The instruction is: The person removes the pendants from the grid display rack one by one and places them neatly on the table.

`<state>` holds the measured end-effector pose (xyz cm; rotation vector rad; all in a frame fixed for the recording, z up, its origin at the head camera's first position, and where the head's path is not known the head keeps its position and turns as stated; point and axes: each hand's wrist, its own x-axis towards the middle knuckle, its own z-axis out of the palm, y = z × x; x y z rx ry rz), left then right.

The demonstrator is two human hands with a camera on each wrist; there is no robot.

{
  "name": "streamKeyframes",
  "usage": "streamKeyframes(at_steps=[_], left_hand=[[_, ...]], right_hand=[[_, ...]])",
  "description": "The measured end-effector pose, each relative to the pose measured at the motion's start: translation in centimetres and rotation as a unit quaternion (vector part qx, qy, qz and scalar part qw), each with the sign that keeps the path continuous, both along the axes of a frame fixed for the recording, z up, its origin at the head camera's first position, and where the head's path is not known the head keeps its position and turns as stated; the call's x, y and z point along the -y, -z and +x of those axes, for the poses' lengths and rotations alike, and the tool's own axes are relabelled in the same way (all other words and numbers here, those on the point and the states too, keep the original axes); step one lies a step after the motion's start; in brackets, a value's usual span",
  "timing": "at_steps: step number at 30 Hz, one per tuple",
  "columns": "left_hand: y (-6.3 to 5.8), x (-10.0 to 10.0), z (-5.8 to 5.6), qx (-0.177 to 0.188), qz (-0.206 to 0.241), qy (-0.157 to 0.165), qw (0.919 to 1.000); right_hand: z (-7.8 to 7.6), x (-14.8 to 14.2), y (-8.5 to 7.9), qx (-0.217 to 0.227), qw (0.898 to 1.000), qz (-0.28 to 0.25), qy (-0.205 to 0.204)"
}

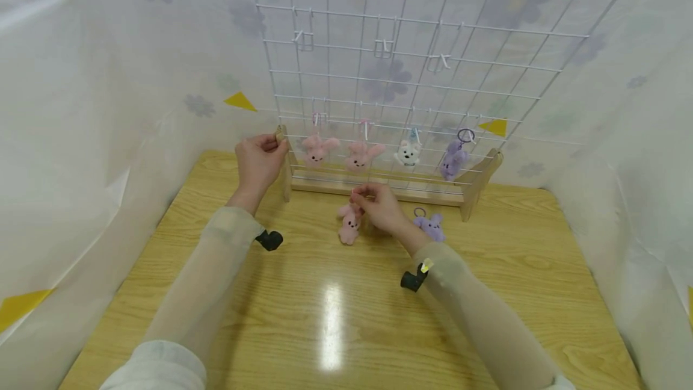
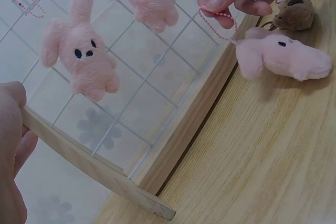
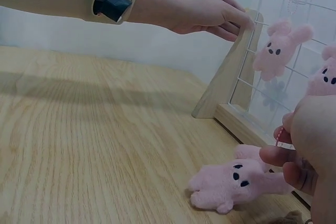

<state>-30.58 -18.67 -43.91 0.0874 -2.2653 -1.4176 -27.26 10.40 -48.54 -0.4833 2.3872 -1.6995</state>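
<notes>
My right hand (image 1: 381, 208) pinches the pink bead chain (image 2: 219, 24) of a pink plush bunny keychain (image 1: 349, 226). The bunny lies on the table in front of the stand, its body touching the wood in the right wrist view. My left hand (image 1: 261, 161) grips the top of the left wooden end piece (image 3: 231, 72) of the display stand. On the white wire grid (image 1: 438, 83) hang two pink bunnies (image 1: 316, 150), a white plush bear (image 1: 408, 153) and a purple plush (image 1: 453, 160). Part of the right hand is cut off in the right wrist view.
A purple plush keychain (image 1: 431, 227) with a ring lies right of my right hand. Between it and the pink bunny is a brown plush (image 2: 295, 13), hidden by the hand in the head view. Three hooks (image 1: 383, 47) sit on the upper grid.
</notes>
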Motion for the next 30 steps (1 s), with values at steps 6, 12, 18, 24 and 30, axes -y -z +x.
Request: streamKeyframes(at_steps=[6, 12, 18, 24, 30], left_hand=[[0.0, 0.0, 0.2, 0.003, 0.001, -0.001, 1.0000], [-0.1, -0.1, 0.2, 0.005, -0.002, -0.001, 1.0000], [0.0, -0.1, 0.1, 0.004, -0.003, -0.003, 1.0000], [0.0, 0.0, 0.0, 0.004, -0.001, -0.001, 1.0000], [0.0, 0.0, 0.0, 0.005, 0.003, -0.002, 1.0000]], right_hand=[[-0.7, 0.1, 0.9, 0.003, 1.000, 0.012, -0.001], [-1.0, 0.1, 1.1, -0.017, 0.999, 0.034, -0.009], [-1.0, 0.1, 1.0, -0.013, 0.999, 0.039, -0.009], [-0.8, -0.2, 0.8, -0.006, 0.999, 0.039, -0.007], [-0.2, -1.2, 0.0, -0.008, 1.000, 0.021, -0.009]])
